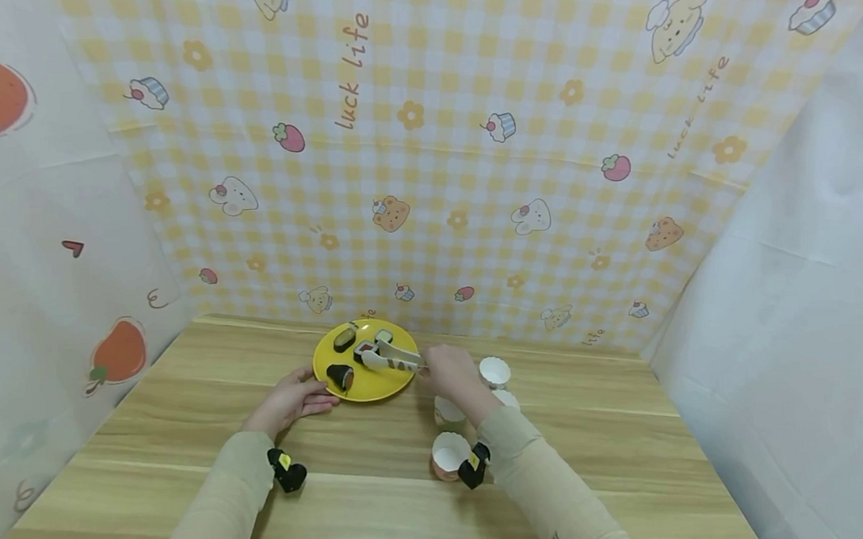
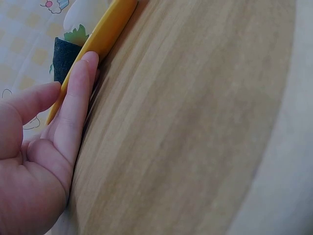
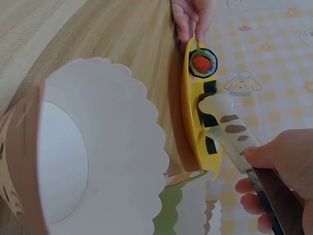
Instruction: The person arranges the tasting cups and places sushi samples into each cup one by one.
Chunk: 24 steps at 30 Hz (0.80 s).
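My left hand (image 1: 293, 400) holds the near-left rim of a yellow plate (image 1: 371, 392), thumb above and fingers against its underside. A dark cone-shaped sushi roll (image 1: 341, 376) with an orange-red filling lies beside that thumb. My right hand (image 3: 288, 161) grips a pair of tongs (image 3: 237, 129) with white, brown-spotted ends. The tong tips are at a sushi roll with a red centre (image 1: 366, 347) in the middle of the plate; I cannot tell whether they pinch it. Behind it on the plate are a green-topped sushi piece (image 1: 345, 337) and a sushi roll with a pale green centre (image 1: 384, 335).
Several scallop-edged paper cups stand right of the plate, near and under my right forearm: a far cup (image 1: 494, 370), a cup by the wrist (image 1: 447, 412) and a nearer cup (image 1: 450, 453). A checked cloth (image 1: 431, 254) hangs behind the wooden table (image 1: 368, 510).
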Tool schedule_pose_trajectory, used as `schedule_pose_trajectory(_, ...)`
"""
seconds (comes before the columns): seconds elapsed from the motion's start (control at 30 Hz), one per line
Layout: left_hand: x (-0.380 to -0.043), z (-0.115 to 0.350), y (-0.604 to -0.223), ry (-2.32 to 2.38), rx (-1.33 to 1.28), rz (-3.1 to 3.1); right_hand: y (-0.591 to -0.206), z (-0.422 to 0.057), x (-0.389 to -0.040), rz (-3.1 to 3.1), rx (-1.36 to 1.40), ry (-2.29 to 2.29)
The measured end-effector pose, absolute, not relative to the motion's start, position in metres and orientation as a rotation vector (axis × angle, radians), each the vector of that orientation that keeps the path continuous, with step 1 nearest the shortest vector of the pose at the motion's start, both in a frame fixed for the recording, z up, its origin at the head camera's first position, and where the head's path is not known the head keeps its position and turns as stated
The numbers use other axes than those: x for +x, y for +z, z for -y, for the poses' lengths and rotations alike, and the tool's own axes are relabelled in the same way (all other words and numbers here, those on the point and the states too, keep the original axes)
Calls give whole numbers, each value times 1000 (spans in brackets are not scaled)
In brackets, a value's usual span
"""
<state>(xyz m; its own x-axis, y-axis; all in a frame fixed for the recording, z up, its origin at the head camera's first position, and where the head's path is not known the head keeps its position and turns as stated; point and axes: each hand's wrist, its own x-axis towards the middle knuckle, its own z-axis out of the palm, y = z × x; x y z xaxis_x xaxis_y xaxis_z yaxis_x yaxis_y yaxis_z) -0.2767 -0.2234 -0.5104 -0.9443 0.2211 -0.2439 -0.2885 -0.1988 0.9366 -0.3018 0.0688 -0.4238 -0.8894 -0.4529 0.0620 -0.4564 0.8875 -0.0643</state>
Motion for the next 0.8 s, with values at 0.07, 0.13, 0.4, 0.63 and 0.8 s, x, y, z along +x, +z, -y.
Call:
schedule_pose_trajectory(0.07, -277, 224, -511, 2207, -81, -1742, -423, -69, -301, 2993, 730, 113)
schedule_pose_trajectory(0.13, -277, 224, -511, 2206, -82, -1743, -424, -70, -301, 2982, 730, 106)
schedule_pose_trajectory(0.4, -277, 224, -512, 2202, -87, -1746, -427, -71, -299, 2972, 734, 110)
schedule_pose_trajectory(0.63, -276, 224, -512, 2197, -86, -1744, -430, -76, -299, 2958, 747, 128)
schedule_pose_trajectory(0.8, -276, 224, -510, 2188, -66, -1757, -429, -79, -298, 2933, 745, 138)
